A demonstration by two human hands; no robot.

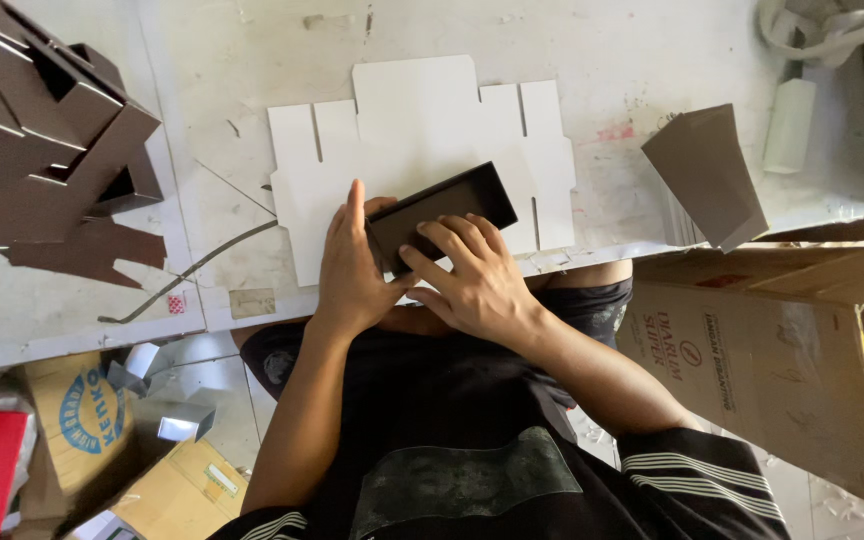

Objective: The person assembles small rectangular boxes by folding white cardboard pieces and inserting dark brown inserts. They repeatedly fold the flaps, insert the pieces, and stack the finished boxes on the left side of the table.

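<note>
A flat dark brown box [449, 207] lies tilted between both my hands, just above the table's near edge. My left hand [350, 268] grips its left end, fingers stretched up along the side. My right hand [469, 276] presses its near long side with curled fingers. Under the box a white die-cut cardboard blank [417, 120] lies flat on the worn white table [202, 90].
A heap of folded dark brown boxes [42, 140] fills the left of the table. Brown card sheets [704, 172] lean at the right beside a white tube [788, 125]. A large open carton [802, 340] stands to my right; cartons and scraps [102, 420] lie on the floor.
</note>
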